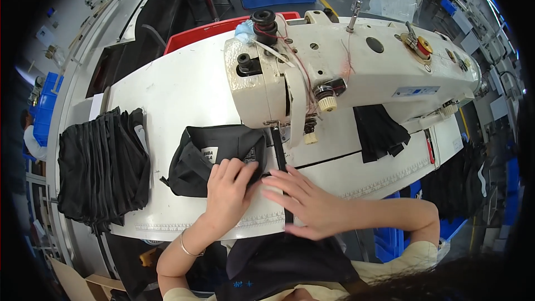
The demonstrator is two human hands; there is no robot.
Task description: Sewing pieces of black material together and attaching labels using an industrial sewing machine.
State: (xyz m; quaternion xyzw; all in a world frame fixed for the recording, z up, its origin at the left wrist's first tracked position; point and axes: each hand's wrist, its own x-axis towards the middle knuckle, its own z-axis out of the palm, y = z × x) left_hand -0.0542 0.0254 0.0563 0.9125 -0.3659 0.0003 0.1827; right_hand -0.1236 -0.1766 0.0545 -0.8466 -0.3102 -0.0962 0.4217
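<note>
A sewn black fabric piece (pixel 192 159) with a small white label lies on the white table, left of the sewing machine's needle. My left hand (pixel 228 187) is on its near right part, fingers bent and closed on the cloth. A narrow black strip (pixel 278 147) runs from under the presser foot (pixel 274 124) toward me. Over this strip my right hand (pixel 309 203) rests with fingers stretched out and apart, its thumb near the strip's lower part. The fingertips of both hands almost meet between piece and strip.
The white sewing machine (pixel 356 61) spans the table's far side. A stack of black fabric pieces (pixel 103 167) stands at the left, and black strips (pixel 379 134) lie under the machine arm. Red-handled snips (pixel 429 147) lie at the right. A red tray (pixel 200 33) sits behind.
</note>
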